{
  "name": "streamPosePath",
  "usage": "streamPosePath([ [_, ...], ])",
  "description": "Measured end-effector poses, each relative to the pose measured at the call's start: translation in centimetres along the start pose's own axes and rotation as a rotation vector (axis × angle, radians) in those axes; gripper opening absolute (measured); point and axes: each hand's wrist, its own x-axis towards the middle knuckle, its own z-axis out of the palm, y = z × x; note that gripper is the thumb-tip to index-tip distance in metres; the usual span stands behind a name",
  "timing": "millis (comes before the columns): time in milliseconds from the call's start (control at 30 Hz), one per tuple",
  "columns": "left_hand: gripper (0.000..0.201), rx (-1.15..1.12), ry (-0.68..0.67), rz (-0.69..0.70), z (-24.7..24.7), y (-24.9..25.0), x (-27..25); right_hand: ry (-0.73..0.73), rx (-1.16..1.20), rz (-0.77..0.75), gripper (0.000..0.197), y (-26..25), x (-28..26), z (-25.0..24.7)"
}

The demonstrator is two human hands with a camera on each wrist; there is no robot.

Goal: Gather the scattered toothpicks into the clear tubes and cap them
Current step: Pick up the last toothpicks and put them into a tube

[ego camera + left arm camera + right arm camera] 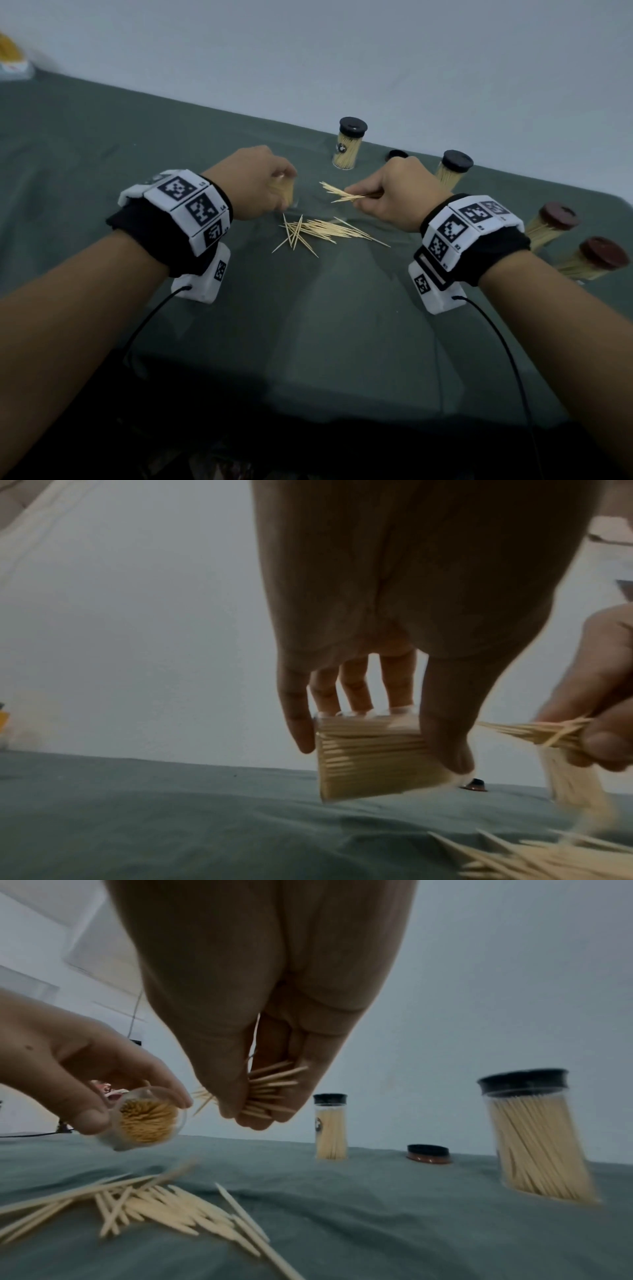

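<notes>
My left hand (263, 185) grips an uncapped clear tube (369, 756) nearly full of toothpicks, lifted off the cloth and tipped on its side, its open mouth (149, 1119) facing the right hand. My right hand (383, 198) pinches a bundle of toothpicks (342, 193), their tips pointing left toward the tube. In the right wrist view the bundle (270, 1088) fans out between thumb and fingers. A loose pile of toothpicks (318, 231) lies on the green cloth below both hands.
Two black-capped full tubes (347, 144) (452, 171) stand behind the hands, a loose black cap (397, 155) between them. Two brown-capped full tubes (551, 222) (592, 257) lie at the right near the table edge. The wall runs behind the table (102, 137).
</notes>
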Motion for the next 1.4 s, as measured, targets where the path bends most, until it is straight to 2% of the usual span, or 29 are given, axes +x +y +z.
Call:
streamPosePath([
  [200,0.058,-0.049,-0.034,0.062,0.4,1.3,-0.4,-0.033,-0.108,-0.127,0.025,-2.1,-0.1,0.4],
  [300,0.057,-0.094,-0.028,0.102,0.8,2.0,-0.5,0.002,-0.15,-0.169,0.025,-2.6,-0.1,0.9],
  [633,0.056,-0.315,0.024,0.026,1.1,1.8,0.0,0.161,-0.032,-0.105,0.031,-2.2,0.4,2.6],
  [900,0.054,-0.332,0.005,-0.008,1.5,1.7,0.1,0.141,0.174,-0.058,0.037,-2.1,0.4,1.9],
  [1033,0.054,-0.381,-0.016,0.0,1.3,1.9,-0.1,0.155,0.26,-0.023,0.017,-1.8,0.3,1.7],
  [1167,0.043,-0.444,-0.085,0.053,1.3,2.6,-0.6,0.138,0.226,-0.022,0.009,-1.5,0.4,1.7],
  [1333,0.054,-0.441,-0.01,-0.018,1.2,2.2,-0.3,0.027,0.149,-0.051,0.02,-1.2,0.6,1.2],
  [1400,0.054,-0.455,-0.018,-0.015,1.2,2.1,-0.3,0.058,0.127,-0.036,0.023,-1.3,0.6,1.2],
])
